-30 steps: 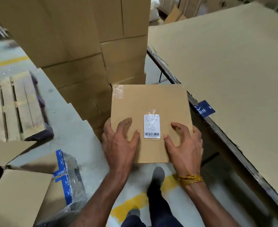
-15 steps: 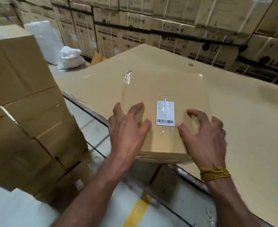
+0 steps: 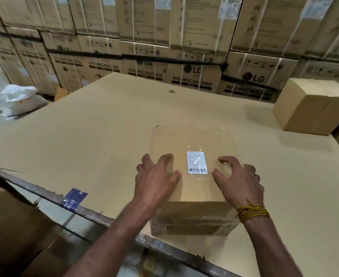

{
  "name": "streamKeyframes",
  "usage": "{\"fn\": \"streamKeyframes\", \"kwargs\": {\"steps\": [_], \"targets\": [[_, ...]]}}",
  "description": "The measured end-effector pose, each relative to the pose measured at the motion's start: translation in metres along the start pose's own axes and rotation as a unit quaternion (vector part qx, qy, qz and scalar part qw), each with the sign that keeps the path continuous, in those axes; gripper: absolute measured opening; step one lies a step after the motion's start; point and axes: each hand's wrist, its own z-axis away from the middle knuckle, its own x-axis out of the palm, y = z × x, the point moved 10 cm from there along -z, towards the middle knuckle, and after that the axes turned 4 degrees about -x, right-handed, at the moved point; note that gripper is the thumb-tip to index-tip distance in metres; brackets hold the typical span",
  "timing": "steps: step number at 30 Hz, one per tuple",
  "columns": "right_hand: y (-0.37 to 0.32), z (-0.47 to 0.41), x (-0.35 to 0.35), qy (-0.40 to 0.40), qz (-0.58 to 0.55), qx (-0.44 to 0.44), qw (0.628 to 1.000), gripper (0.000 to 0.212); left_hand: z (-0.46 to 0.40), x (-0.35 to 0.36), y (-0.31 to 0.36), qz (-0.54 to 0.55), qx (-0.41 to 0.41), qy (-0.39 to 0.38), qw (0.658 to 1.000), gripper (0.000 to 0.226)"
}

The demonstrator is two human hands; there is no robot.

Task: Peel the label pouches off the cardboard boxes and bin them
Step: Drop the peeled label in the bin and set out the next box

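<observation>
A brown cardboard box (image 3: 192,140) stands on the cardboard-covered table (image 3: 84,140) close to its near edge. On the box top is a clear label pouch (image 3: 197,162) with a white barcode label inside, stuck flat. My left hand (image 3: 156,178) grips the box's left top edge, thumb lying just left of the pouch. My right hand (image 3: 238,182), with a yellow thread on the wrist, grips the right top edge, its thumb and curled forefinger just right of the pouch.
A second plain box (image 3: 312,106) sits at the table's far right. A blue tag (image 3: 74,198) hangs on the table's metal front edge. Stacked washing-machine cartons (image 3: 192,72) wall the back, white sacks (image 3: 18,100) lie at far left, and brown boxes (image 3: 14,236) stand below left.
I turned from the box stack to the table, carrying the box in both hands. It now rests on the tabletop, with my hands in the same hold.
</observation>
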Motion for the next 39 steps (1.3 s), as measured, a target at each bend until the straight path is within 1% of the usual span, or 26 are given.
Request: {"fn": "streamKeyframes", "kwargs": {"steps": [6, 9, 11, 14, 16, 18, 20, 23, 26, 28, 34, 39], "targets": [[0.011, -0.022, -0.001, -0.009, 0.004, -0.007, 1.0, 0.041, -0.008, 0.014, 0.013, -0.045, 0.005, -0.02, 0.999, 0.057], [0.002, -0.029, -0.003, -0.007, -0.008, -0.031, 0.999, 0.036, -0.013, 0.012, 0.017, -0.061, 0.028, -0.021, 0.998, 0.056], [-0.009, -0.036, -0.003, -0.001, -0.024, -0.062, 0.998, 0.03, -0.025, 0.013, 0.019, -0.06, 0.052, -0.029, 0.996, 0.05], [-0.034, -0.051, 0.0, 0.008, -0.057, -0.139, 0.989, 0.017, -0.054, 0.018, 0.034, -0.056, 0.12, -0.04, 0.99, 0.033], [-0.05, -0.063, 0.01, -0.019, -0.077, -0.183, 0.98, 0.011, -0.075, 0.021, 0.045, -0.041, 0.147, -0.055, 0.987, 0.025], [-0.06, -0.074, 0.021, -0.051, -0.071, -0.2, 0.976, 0.011, -0.095, 0.023, 0.053, -0.022, 0.157, -0.083, 0.984, 0.019], [-0.063, -0.083, 0.028, -0.061, -0.052, -0.2, 0.977, 0.014, -0.113, 0.023, 0.058, -0.013, 0.163, -0.097, 0.982, 0.017], [-0.062, -0.086, 0.033, -0.052, -0.032, -0.201, 0.978, 0.018, -0.123, 0.023, 0.06, -0.016, 0.18, -0.08, 0.98, 0.017], [-0.059, -0.085, 0.038, -0.052, -0.018, -0.204, 0.977, 0.022, -0.118, 0.023, 0.062, -0.034, 0.213, -0.021, 0.976, 0.015], [-0.059, -0.086, 0.04, -0.054, -0.012, -0.205, 0.977, 0.023, -0.118, 0.021, 0.061, -0.03, 0.219, -0.003, 0.975, 0.017], [-0.059, -0.088, 0.044, -0.066, 0.003, -0.208, 0.976, 0.024, -0.121, 0.018, 0.06, -0.026, 0.213, -0.002, 0.977, 0.018], [-0.058, -0.088, 0.045, -0.064, -0.01, -0.203, 0.977, 0.017, -0.123, 0.019, 0.059, -0.029, 0.215, -0.005, 0.976, 0.021]]}}
